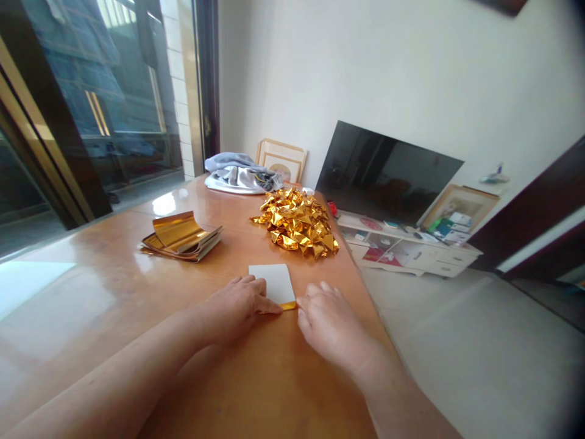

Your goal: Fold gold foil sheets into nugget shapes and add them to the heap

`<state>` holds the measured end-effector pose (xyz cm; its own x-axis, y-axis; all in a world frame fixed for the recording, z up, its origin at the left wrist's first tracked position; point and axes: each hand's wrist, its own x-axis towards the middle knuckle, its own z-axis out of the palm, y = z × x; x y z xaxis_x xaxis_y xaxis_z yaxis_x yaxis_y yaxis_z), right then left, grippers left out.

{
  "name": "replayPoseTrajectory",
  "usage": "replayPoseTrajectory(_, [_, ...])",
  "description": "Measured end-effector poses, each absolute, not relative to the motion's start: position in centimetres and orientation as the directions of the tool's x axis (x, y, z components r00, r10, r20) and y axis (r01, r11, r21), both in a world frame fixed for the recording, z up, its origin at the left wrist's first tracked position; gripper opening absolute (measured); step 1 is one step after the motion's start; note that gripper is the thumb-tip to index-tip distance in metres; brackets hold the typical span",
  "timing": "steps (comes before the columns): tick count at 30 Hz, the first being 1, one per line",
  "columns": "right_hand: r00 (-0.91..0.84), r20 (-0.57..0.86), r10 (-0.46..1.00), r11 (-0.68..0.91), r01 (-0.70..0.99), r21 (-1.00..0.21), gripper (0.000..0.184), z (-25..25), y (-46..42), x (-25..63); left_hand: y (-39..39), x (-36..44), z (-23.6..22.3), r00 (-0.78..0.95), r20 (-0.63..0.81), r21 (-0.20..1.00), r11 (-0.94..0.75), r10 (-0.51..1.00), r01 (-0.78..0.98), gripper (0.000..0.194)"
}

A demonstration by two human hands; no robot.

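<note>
A small sheet of paper (273, 283) lies on the wooden table (105, 274), white side up, with a narrow gold fold along its near edge (287, 306). My left hand (237, 308) presses on the sheet's near left corner, fingers over the paper. My right hand (329, 323) comes in from the right, its fingertips at the end of the gold fold. Beyond the hands sits a heap of crumpled gold foil pieces (297, 222). A stack of gold foil sheets (180, 238) lies further left, nearer my left hand than my right.
A grey cloth (240, 175) and a leaning picture frame (281, 161) stand at the table's far end. The table's right edge drops to a tiled floor (457, 341). Beyond it are a white TV cabinet (402, 247) and a dark screen (386, 171). Glass doors (100, 103) stand at the left.
</note>
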<state>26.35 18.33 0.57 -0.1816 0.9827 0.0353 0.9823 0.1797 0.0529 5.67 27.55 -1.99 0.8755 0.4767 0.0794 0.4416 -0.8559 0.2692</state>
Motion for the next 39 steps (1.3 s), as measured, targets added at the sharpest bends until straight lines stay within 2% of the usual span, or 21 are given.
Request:
replayPoseTrajectory(6, [-0.303,-0.015,0.953,0.302,0.953,-0.017,0.028,-0.4,18.0,25.3,27.6,5.6,-2.0,0.871,0.093,0.291,-0.85,0.482,0.439,0.044])
replayPoseTrajectory(13, [-0.348,-0.034,0.937,0.35,0.931,0.107,0.028,-1.0,17.8,24.1,28.4,4.8,-2.4,0.854,0.082,0.394,-0.804,0.514,0.446,0.035])
replayPoseTrajectory(19, [-0.348,-0.041,0.937,0.35,0.927,0.138,0.032,-0.9,17.6,23.6,28.9,4.5,-2.5,0.845,0.07,0.406,-0.789,0.53,0.461,0.035])
replayPoseTrajectory(34, [-0.44,-0.009,0.898,0.44,0.895,0.079,0.033,-1.6,17.7,22.6,29.6,4.4,-3.0,0.853,0.052,0.487,-0.759,0.519,0.432,0.039])
replayPoseTrajectory(39, [-0.456,0.012,0.89,0.455,0.889,0.06,0.032,-1.7,17.7,22.2,30.2,4.2,-3.3,0.875,0.059,0.536,-0.755,0.48,0.378,0.03])
